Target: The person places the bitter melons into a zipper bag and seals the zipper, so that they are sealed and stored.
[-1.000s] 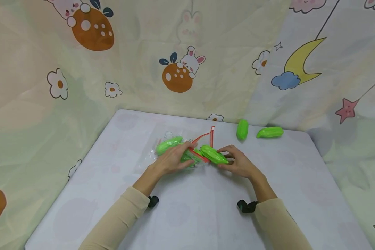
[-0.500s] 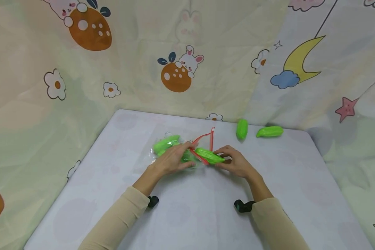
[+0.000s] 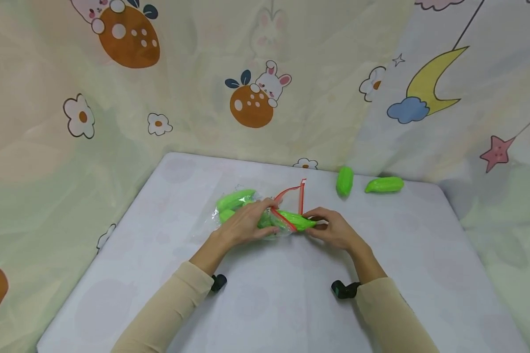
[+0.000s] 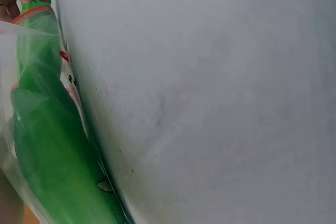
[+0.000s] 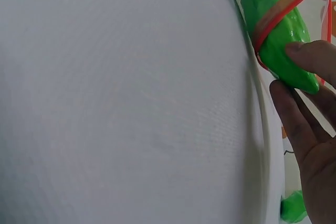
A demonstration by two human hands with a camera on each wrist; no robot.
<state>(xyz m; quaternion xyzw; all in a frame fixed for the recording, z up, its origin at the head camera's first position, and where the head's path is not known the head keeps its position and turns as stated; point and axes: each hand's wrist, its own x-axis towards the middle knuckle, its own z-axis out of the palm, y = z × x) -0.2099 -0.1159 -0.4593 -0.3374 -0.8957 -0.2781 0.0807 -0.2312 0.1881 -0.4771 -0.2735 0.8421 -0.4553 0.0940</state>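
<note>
The white counter [image 3: 265, 304] has a back edge across the middle of the frame and a left edge that slants down to the lower left. Wide white cloth lies below the hands, and more stretches out to both sides. Two loose bitter melons [image 3: 345, 182] [image 3: 384, 185] lie right by the back edge, right of the middle, close to the wall cloth [image 3: 318, 113].

In the middle of the frame, the left hand [image 3: 245, 221] grips the clear zip bag [image 3: 207, 225] near its mouth, its thumb on the near side. The right hand [image 3: 333, 229] pinches the tip of a held bitter melon [image 3: 299, 220] between thumb and fingers. This one sits in the bag's mouth: its back part is inside and its pointy end sticks out. The red zip strip [image 3: 302, 198] stands up in a corner behind it and crosses over it.

The held one is bright green, shiny and bumpy. More green bitter melons [image 3: 236, 199] lie in the bag to the left, and the plastic over them looks crinkly and shiny. A faint picture on the bag is too small to make out. The wall cloth shows bunnies, flowers, a yellow moon and a pink star.
</note>
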